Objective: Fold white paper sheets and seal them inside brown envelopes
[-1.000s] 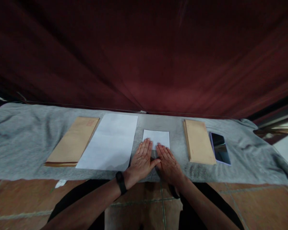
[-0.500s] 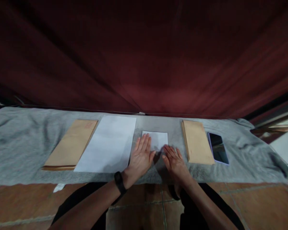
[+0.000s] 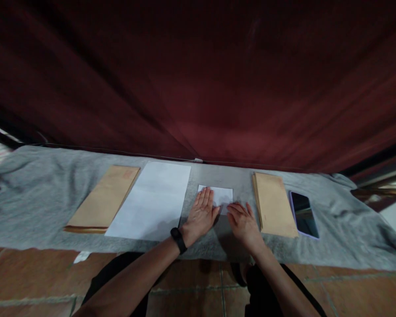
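A small folded white paper (image 3: 222, 193) lies on the grey cloth in front of me. My left hand (image 3: 201, 213), with a black band (image 3: 178, 240) on its wrist, rests flat on the paper's left part, fingers stretched out and pointing away from me. At the paper's lower right corner is my right hand (image 3: 244, 222), its fingers bent a little and the thumb apart from them. The fingertips touch the paper's edge or lie right beside it; I cannot tell which. Left of my hands lies a stack of large white sheets (image 3: 155, 193).
Brown envelopes (image 3: 104, 198) lie in a stack at the left, and smaller brown envelopes (image 3: 274, 202) at the right. Beside these is a phone (image 3: 304, 213) in a purple case. Grey cloth (image 3: 339, 229) covers the surface, with a dark red curtain (image 3: 204, 88) behind it.
The view has tilted and shifted slightly. My right hand's fingers are more bent at the paper's right edge. My left hand stays flat on the paper.
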{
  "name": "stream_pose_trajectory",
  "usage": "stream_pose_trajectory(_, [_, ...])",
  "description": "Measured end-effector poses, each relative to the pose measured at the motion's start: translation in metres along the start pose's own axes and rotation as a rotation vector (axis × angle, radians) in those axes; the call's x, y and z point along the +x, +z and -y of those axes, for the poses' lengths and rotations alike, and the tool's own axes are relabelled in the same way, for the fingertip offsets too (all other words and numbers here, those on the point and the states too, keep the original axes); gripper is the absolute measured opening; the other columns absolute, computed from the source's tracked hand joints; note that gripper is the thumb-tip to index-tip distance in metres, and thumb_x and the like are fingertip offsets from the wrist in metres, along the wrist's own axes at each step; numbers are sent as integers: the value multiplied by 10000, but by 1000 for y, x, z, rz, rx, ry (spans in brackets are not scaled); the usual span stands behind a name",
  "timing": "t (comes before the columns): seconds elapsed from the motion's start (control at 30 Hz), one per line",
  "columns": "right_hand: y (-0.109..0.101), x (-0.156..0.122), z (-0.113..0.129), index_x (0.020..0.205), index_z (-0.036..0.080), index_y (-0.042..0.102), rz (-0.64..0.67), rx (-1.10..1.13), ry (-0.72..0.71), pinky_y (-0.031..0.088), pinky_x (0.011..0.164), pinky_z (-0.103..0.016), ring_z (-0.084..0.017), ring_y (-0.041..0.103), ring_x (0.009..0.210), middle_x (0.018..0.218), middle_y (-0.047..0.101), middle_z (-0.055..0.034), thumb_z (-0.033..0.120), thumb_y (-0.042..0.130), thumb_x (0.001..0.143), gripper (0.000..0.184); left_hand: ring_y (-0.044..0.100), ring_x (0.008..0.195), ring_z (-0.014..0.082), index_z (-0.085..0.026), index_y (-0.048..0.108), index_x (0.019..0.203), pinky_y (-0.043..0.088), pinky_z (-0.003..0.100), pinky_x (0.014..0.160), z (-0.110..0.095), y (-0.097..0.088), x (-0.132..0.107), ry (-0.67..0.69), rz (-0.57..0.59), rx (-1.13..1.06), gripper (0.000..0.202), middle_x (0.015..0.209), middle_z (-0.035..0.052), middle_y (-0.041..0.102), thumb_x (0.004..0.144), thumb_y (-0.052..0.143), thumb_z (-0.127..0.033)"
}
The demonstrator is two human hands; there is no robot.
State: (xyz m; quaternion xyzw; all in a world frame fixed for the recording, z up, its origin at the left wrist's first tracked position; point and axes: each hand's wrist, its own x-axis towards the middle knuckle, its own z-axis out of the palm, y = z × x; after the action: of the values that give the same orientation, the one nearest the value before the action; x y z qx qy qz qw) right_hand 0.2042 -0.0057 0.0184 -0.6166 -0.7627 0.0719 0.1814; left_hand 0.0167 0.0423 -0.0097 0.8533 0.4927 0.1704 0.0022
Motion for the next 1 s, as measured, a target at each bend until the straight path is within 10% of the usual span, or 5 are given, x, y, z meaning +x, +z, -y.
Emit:
stream_pose_trajectory(0.47, [30,42,34,1534,131,377,66,93,-138,279,1240,-408,-175,339,1481,1569,430,-86,397,209,1077,555,230,1517,307,-39,385,1502,266,499,1215,11,2,2,-90,83,89,583,1598,198,340,956,374,-243])
stream_pose_trajectory(1.0, [49,34,1,1549,63,319,-62,-159,21,264,1201,-514,-292,299,1495,1591,353,-194,432,298,1055,617,305,1492,324,-77,355,1522,279,546,1193,12,0,2,-93,7,15,623,1587,215,353,992,377,-404])
